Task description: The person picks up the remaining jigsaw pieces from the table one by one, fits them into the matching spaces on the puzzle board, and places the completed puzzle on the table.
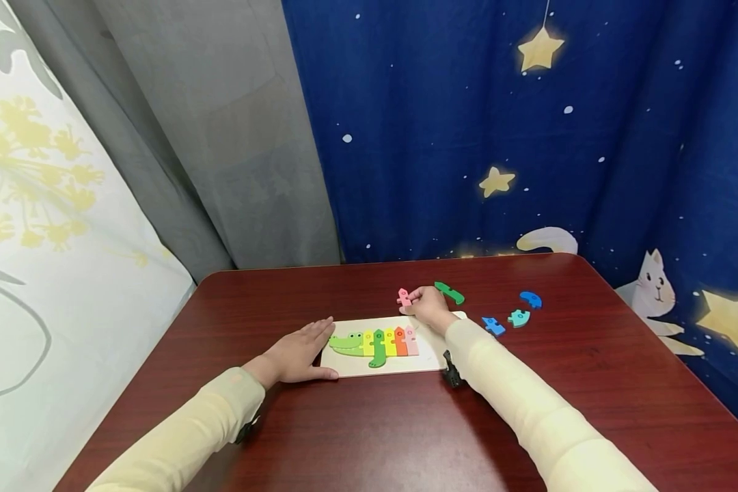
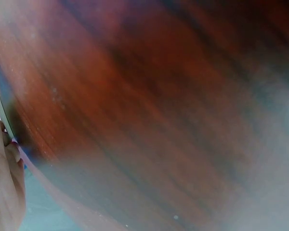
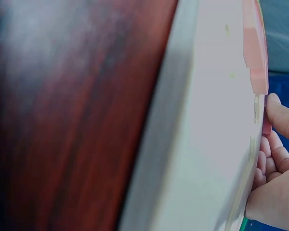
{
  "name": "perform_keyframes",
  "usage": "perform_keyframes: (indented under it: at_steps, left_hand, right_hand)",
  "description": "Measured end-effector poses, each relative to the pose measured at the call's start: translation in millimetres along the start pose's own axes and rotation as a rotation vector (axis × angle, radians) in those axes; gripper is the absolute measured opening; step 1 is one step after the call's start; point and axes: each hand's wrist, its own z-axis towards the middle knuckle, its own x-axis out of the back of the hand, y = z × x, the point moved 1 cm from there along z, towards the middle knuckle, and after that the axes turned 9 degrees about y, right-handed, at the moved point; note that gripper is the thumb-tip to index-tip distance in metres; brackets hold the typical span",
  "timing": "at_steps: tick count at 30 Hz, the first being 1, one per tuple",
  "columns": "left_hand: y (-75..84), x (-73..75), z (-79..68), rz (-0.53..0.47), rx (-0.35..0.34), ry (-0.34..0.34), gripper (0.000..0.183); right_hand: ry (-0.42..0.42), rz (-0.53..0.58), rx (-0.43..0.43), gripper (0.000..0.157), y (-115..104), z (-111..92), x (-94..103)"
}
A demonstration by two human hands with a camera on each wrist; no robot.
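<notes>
A pale wooden puzzle board [image 1: 350,369] lies on the table, with a row of crocodile pieces [image 1: 378,344] set in it: a green head, then yellow, green, orange and pink segments. My left hand [image 1: 298,350] rests at the board's left edge, fingers straight and thumb spread; the left wrist view catches only a sliver of it. Beyond the board's far edge, my right hand [image 1: 432,306] pinches a pink puzzle piece [image 1: 403,297] between thumb and fingers. In the right wrist view, the fingers partly hide that piece [image 3: 267,120].
Behind the right hand lies a long green piece [image 1: 449,293]. Right of the board are a blue piece [image 1: 493,326], a teal piece [image 1: 519,318] and a curved blue piece [image 1: 531,299]. Curtains hang beyond the brown table [image 1: 320,437].
</notes>
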Motion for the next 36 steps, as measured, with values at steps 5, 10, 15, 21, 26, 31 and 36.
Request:
perform_keyframes:
  at_steps: [5, 10, 15, 21, 26, 31, 36]
  left_hand:
    - [0.2, -0.2, -0.6, -0.002, 0.002, -0.006, 0.109]
    - [0.0, -0.5, -0.9, 0.000, -0.003, 0.000, 0.109]
    - [-0.5, -1.3, -0.8, 0.003, -0.001, 0.001, 0.110]
    - [-0.7, -1.8, -0.8, -0.001, 0.001, 0.005, 0.110]
    - [-0.7, -2.2, -0.8, 0.003, 0.005, 0.001, 0.110]
    - [-3.1, -2.2, 0.5, -0.001, 0.006, -0.005, 0.111]
    - [-6.0, -2.5, 1.7, -0.004, 0.005, -0.006, 0.111]
  right_hand:
    - [-0.016, 0.058, -0.008, 0.028, 1.1, -0.4, 1.7]
    - [-0.006, 0.086, 0.010, 0.028, 0.3, -1.1, 3.8]
    - [-0.001, 0.128, 0.012, 0.027, 0.6, -1.0, 4.0]
    - [-0.006, 0.169, 0.011, 0.026, 0.4, -0.5, 3.9]
    - [0.006, 0.177, 0.001, 0.027, 0.1, 0.5, 5.2]
    - [0.022, 0.194, -0.006, 0.028, -1.4, 1.7, 7.1]
    - [0.018, 0.251, 0.005, 0.027, -2.7, 4.1, 7.2]
